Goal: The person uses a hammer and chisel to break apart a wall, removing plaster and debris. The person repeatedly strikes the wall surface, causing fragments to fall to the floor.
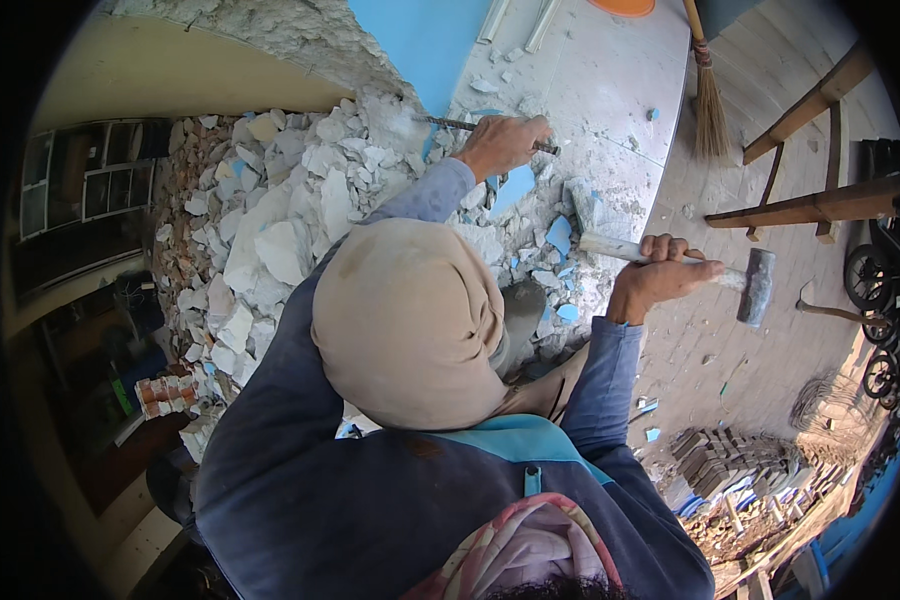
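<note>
My left hand (505, 145) is closed around a thin steel chisel (452, 123). The chisel's tip rests at the broken lower edge of the blue-painted wall (410, 45), where white rubble begins. In my right hand (663, 278) is a club hammer; its pale wooden handle (610, 247) runs through my fist, and its blocky grey head (756, 287) points to the right, well apart from the chisel. Broken chunks of plaster and masonry (282, 250) lie heaped left of my left forearm. Between my hands are blue-faced fragments (559, 235). My bent knee in tan trousers (405, 320) hides part of the heap.
A straw broom (708, 100) stands at the upper right, beside wooden trestle beams (820, 207). A long-handled tool (840, 313) lies on the paved floor. Stacked paving blocks (730, 460) and a wire coil (828, 405) are at lower right. Windows (90, 180) are at left.
</note>
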